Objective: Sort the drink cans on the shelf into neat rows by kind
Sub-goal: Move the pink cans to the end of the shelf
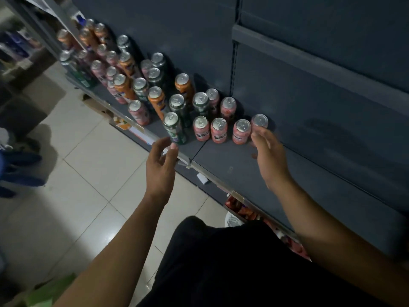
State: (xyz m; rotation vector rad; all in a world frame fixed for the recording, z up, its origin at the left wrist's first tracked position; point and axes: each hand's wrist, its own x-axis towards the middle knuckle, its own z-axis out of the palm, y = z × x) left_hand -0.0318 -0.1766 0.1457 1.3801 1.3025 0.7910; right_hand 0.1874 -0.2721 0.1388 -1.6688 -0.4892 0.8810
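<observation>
Several cans stand mixed on the dark grey shelf (221, 160): pink, orange and dark green ones. A front row of pink cans (219, 130) runs rightward and ends in a pink can (260, 120) by the back panel. My right hand (269, 158) reaches over the shelf with its fingers stretched out, fingertips at that last can's lower side and the thumb held apart; it grips nothing. A green can (174, 128) stands at the row's left end. My left hand (162, 161) hovers just below it at the shelf edge, loosely open and empty.
More mixed cans (124, 83) crowd the shelf's left and rear. The shelf's right part (321, 173) is bare. Another shelf board (309, 63) overhangs at upper right. Packets (245, 211) lie on the lower shelf. Tiled floor (88, 173) spreads left, with boxes (33, 103).
</observation>
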